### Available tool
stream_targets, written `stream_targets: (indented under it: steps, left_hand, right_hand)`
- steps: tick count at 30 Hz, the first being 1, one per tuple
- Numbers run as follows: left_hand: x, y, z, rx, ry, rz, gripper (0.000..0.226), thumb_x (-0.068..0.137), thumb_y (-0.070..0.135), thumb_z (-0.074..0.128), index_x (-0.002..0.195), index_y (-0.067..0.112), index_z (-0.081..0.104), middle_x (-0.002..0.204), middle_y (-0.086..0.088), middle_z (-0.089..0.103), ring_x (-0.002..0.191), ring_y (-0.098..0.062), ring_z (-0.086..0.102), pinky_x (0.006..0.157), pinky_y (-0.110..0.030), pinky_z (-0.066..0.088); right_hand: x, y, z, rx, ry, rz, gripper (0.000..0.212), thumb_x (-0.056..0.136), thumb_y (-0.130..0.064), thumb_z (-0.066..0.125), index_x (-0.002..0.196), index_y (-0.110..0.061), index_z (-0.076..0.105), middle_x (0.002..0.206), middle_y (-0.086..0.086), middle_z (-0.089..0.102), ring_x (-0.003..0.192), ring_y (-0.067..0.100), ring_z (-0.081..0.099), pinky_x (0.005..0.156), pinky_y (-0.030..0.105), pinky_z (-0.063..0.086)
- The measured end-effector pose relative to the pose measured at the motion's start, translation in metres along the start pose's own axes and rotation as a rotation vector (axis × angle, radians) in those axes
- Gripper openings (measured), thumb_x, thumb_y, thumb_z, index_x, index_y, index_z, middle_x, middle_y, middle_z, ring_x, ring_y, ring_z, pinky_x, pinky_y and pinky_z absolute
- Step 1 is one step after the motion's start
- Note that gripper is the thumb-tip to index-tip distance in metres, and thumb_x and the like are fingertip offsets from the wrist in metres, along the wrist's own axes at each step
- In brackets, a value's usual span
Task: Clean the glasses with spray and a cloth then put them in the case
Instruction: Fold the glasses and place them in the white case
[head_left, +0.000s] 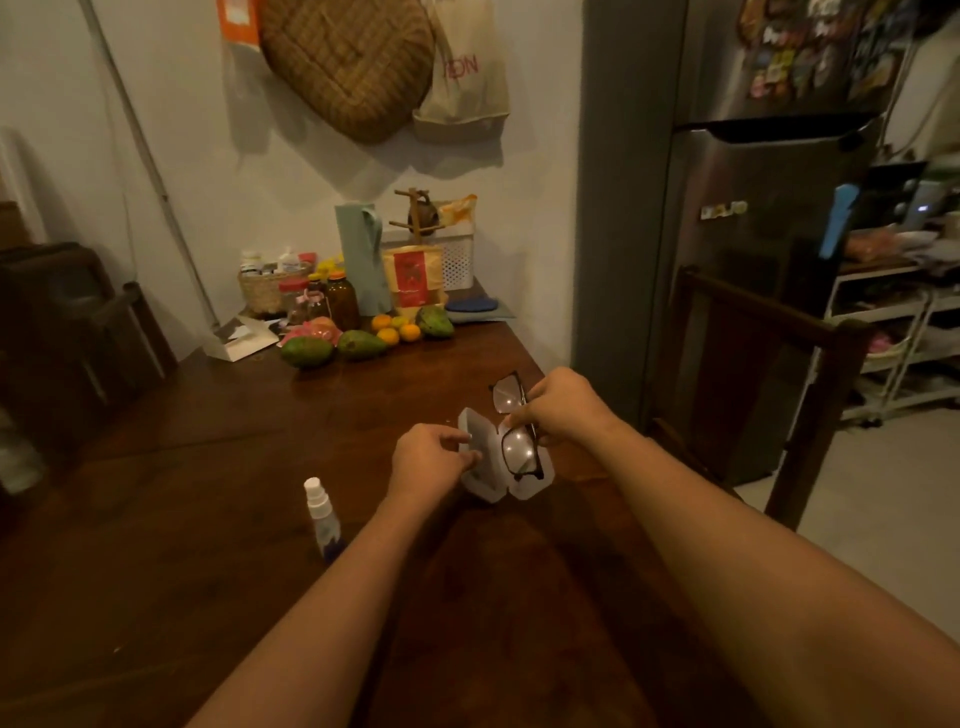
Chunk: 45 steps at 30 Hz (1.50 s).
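Head camera view, looking down along two bare forearms stretched over a dark wooden counter (208, 467). Close to the counter's right edge, about halfway along it, a translucent white case (485, 486) lies open with its two halves spread apart. The left hand (434, 457) is at the case's left half, thumb and forefinger curled onto its rim and holding it. The right hand (561, 410) pinches a pair of black-framed glasses (519, 449) near the bridge, fingers curled round the frame. The glasses are tilted lengthwise, with one lens low over the open case and the other raised beyond the case towards the far edge. Whether the lower lens touches the case cannot be told. A small spray bottle (319, 514) with a white nozzle stands upright on the counter, just left of the left forearm, nearer the person than the case and apart from it. Along the far edge, by the wall, lie green avocados (306, 352) and small oranges (387, 335), with brown bottles (342, 301) and a woven basket (262, 291) behind them. A steel fridge (753, 260) stands beyond the right edge, with a dark wooden chair (779, 338) in front of it.
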<state>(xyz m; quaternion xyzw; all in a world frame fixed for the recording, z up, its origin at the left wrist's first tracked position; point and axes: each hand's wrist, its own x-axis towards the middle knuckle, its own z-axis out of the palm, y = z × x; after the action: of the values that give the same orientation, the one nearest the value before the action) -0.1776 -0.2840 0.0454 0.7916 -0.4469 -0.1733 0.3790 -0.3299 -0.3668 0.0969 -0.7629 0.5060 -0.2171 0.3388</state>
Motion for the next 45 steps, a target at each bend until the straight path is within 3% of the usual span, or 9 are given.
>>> stream_targets:
  steps: [5, 14, 20, 27, 29, 32, 36, 41, 45]
  left_hand:
    - [-0.002, -0.005, 0.010, -0.007, 0.038, 0.001, 0.028, 0.078, 0.027, 0.077, 0.105, 0.029, 0.071, 0.113, 0.004, 0.067, 0.070, -0.007, 0.065, 0.048, -0.022, 0.051]
    - [-0.018, -0.021, 0.023, -0.090, 0.065, -0.016, 0.035, 0.080, 0.029, 0.075, 0.114, 0.028, 0.068, 0.088, 0.010, 0.068, 0.062, -0.010, 0.069, 0.058, -0.036, 0.061]
    - [-0.027, -0.023, 0.022, 0.020, 0.090, 0.029, 0.037, 0.083, 0.032, 0.071, 0.119, 0.027, 0.067, 0.090, 0.004, 0.071, 0.057, -0.008, 0.064, 0.050, -0.025, 0.054]
    - [-0.031, -0.022, 0.025, 0.078, 0.084, 0.027, 0.041, 0.085, 0.026, 0.068, 0.125, 0.023, 0.062, 0.104, 0.003, 0.070, 0.075, -0.012, 0.068, 0.064, -0.027, 0.059]
    - [-0.030, -0.022, 0.025, 0.075, 0.084, 0.033, 0.037, 0.084, 0.025, 0.069, 0.121, 0.023, 0.065, 0.095, 0.005, 0.071, 0.071, -0.010, 0.066, 0.053, -0.021, 0.053]
    - [-0.032, -0.022, 0.024, 0.075, 0.081, 0.034, 0.032, 0.084, 0.025, 0.068, 0.116, 0.024, 0.068, 0.084, 0.007, 0.069, 0.067, -0.007, 0.063, 0.048, -0.018, 0.048]
    - [-0.034, -0.025, 0.024, 0.055, 0.082, 0.027, 0.039, 0.083, 0.028, 0.070, 0.121, 0.021, 0.065, 0.100, 0.002, 0.071, 0.082, -0.013, 0.067, 0.068, -0.028, 0.059]
    - [-0.034, -0.027, 0.023, 0.045, 0.103, 0.036, 0.037, 0.084, 0.032, 0.069, 0.120, 0.022, 0.066, 0.098, 0.004, 0.069, 0.082, -0.012, 0.066, 0.068, -0.026, 0.057]
    - [-0.038, -0.029, 0.023, 0.043, 0.132, 0.086, 0.035, 0.085, 0.033, 0.069, 0.117, 0.020, 0.068, 0.102, 0.002, 0.071, 0.087, -0.011, 0.065, 0.076, -0.026, 0.056]
  right_hand:
    - [0.015, -0.005, 0.003, -0.144, -0.048, 0.009, 0.021, 0.084, -0.023, 0.079, 0.090, -0.009, 0.065, 0.088, 0.010, 0.069, 0.078, 0.021, 0.070, 0.067, 0.032, 0.062]
    - [0.023, -0.024, 0.032, -0.456, -0.075, -0.038, 0.019, 0.087, -0.019, 0.072, 0.088, -0.014, 0.054, 0.093, 0.009, 0.060, 0.088, 0.027, 0.065, 0.081, 0.039, 0.060]
    - [0.035, -0.021, 0.053, -0.585, -0.110, -0.050, 0.022, 0.086, -0.019, 0.074, 0.082, -0.016, 0.052, 0.082, 0.006, 0.056, 0.075, 0.023, 0.060, 0.074, 0.036, 0.058]
    - [0.038, -0.023, 0.067, -0.657, -0.058, -0.098, 0.028, 0.085, -0.016, 0.074, 0.075, -0.019, 0.048, 0.084, 0.006, 0.057, 0.065, 0.020, 0.051, 0.048, 0.030, 0.039]
    - [0.035, -0.021, 0.070, -0.695, -0.025, -0.144, 0.019, 0.086, -0.014, 0.073, 0.083, -0.019, 0.055, 0.100, 0.009, 0.063, 0.075, 0.021, 0.056, 0.059, 0.034, 0.049]
    - [0.031, -0.018, 0.072, -0.716, -0.046, -0.190, 0.025, 0.087, -0.011, 0.072, 0.109, -0.014, 0.061, 0.133, 0.015, 0.055, 0.120, 0.032, 0.056, 0.085, 0.043, 0.054]
    - [0.023, -0.022, 0.061, -0.477, 0.025, -0.206, 0.017, 0.089, -0.016, 0.070, 0.105, -0.017, 0.065, 0.111, 0.006, 0.067, 0.100, 0.022, 0.064, 0.085, 0.037, 0.056]
    - [0.011, -0.003, 0.039, -0.049, 0.350, -0.286, 0.028, 0.089, -0.022, 0.071, 0.115, -0.028, 0.067, 0.097, -0.014, 0.063, 0.082, -0.004, 0.056, 0.067, 0.015, 0.046]
    - [0.006, 0.033, 0.048, 0.197, 0.258, -0.116, 0.048, 0.087, -0.029, 0.071, 0.133, -0.031, 0.056, 0.106, -0.016, 0.059, 0.090, -0.003, 0.056, 0.062, 0.013, 0.039]
